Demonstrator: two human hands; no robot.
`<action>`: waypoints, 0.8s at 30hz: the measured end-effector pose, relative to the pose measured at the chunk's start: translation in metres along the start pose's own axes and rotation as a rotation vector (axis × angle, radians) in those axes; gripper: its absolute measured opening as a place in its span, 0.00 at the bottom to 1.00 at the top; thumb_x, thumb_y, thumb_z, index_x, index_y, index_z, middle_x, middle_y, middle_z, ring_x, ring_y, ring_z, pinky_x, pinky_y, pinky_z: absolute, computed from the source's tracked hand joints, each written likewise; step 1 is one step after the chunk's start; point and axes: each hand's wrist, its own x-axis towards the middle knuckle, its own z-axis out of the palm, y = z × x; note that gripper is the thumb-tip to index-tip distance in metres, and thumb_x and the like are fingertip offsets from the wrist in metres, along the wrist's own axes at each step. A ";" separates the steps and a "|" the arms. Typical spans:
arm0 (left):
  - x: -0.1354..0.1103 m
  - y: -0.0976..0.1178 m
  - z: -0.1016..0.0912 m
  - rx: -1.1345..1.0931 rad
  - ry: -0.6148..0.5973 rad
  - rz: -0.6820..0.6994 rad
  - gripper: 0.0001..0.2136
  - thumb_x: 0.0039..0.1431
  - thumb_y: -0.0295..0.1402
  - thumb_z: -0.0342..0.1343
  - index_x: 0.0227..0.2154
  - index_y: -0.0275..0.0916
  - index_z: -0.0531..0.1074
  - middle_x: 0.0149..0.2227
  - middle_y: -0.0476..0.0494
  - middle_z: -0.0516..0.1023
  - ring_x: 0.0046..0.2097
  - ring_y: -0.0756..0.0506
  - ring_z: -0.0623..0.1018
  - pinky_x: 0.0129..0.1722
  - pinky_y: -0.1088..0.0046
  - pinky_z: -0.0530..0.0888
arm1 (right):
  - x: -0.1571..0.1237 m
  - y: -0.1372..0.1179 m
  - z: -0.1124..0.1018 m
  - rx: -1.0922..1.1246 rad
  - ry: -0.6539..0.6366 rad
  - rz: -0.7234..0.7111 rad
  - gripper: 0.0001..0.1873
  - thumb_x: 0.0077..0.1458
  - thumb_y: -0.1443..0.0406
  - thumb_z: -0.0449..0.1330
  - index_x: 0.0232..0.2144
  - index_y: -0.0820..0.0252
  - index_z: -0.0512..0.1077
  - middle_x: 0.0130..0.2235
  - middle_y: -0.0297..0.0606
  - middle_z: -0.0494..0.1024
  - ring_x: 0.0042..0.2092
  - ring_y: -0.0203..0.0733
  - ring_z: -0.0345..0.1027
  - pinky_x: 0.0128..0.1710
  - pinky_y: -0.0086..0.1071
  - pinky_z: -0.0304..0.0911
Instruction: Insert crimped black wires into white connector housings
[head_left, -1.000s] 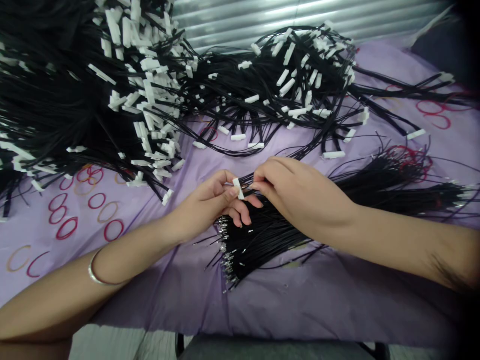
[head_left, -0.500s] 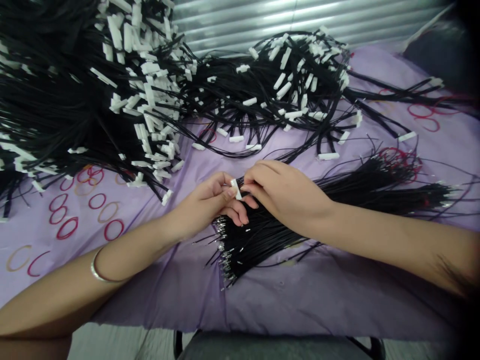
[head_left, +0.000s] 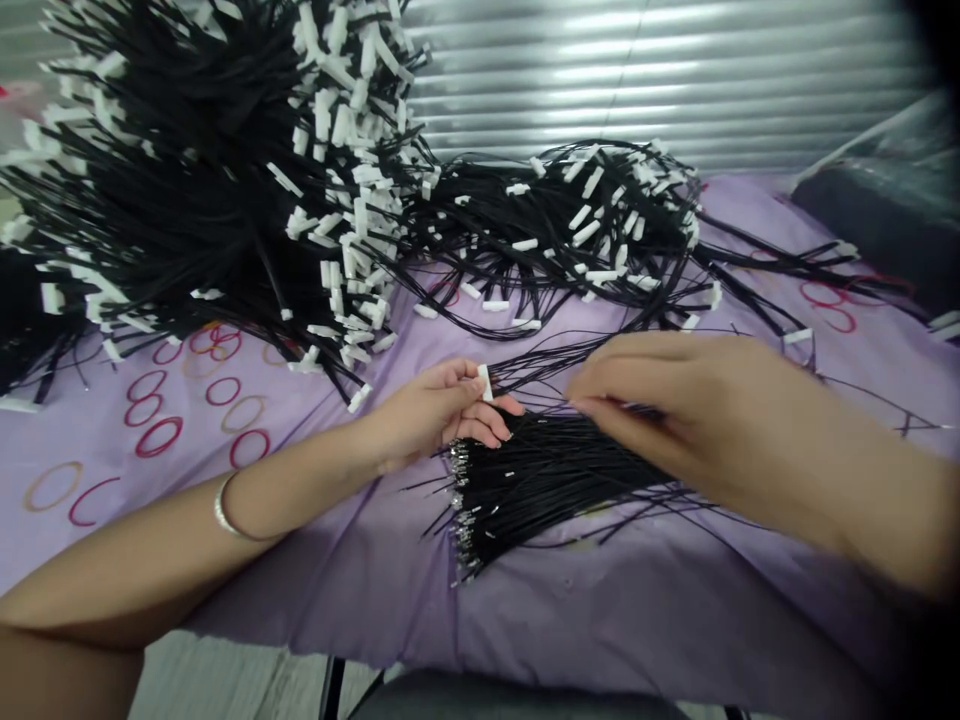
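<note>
My left hand [head_left: 439, 415] pinches a small white connector [head_left: 485, 382] with black wires trailing from it to the right. My right hand [head_left: 675, 400] is blurred by motion, a hand's width right of the connector, hovering over a bundle of loose black wires [head_left: 540, 480]. Those wires lie on the purple cloth [head_left: 315, 560] with bare metal tips pointing to the lower left. The right hand's fingers look drawn together, and I cannot make out anything in them.
A large heap of black wires with white connectors [head_left: 225, 200] fills the back left, and a smaller heap [head_left: 592, 230] lies at the back centre. A ribbed metal shutter [head_left: 675, 80] stands behind. A dark object [head_left: 877, 215] sits at the far right. The table's front edge is near.
My right hand has let go of the connector and pulled away to the right. The left hand still holds the connector. The camera has tilted up slightly.
</note>
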 end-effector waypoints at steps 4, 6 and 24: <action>0.001 -0.001 -0.002 -0.007 0.001 -0.001 0.04 0.66 0.23 0.43 0.35 0.34 0.59 0.38 0.36 0.78 0.30 0.51 0.79 0.30 0.78 0.77 | -0.002 0.003 0.019 -0.116 -0.226 0.017 0.10 0.58 0.68 0.53 0.28 0.60 0.72 0.34 0.40 0.69 0.34 0.41 0.64 0.36 0.36 0.62; 0.002 -0.001 -0.003 -0.022 -0.005 -0.004 0.04 0.65 0.23 0.43 0.35 0.34 0.59 0.37 0.36 0.78 0.29 0.51 0.79 0.29 0.78 0.77 | -0.009 -0.003 0.016 -0.199 -0.156 -0.013 0.07 0.55 0.66 0.56 0.34 0.62 0.73 0.38 0.45 0.68 0.38 0.46 0.63 0.39 0.41 0.62; 0.005 0.001 -0.004 0.002 -0.009 -0.001 0.04 0.65 0.22 0.44 0.34 0.33 0.60 0.36 0.37 0.79 0.28 0.51 0.80 0.30 0.80 0.78 | -0.027 -0.021 0.019 -0.184 -0.697 -0.055 0.09 0.42 0.75 0.60 0.26 0.58 0.73 0.31 0.38 0.72 0.33 0.44 0.66 0.33 0.35 0.57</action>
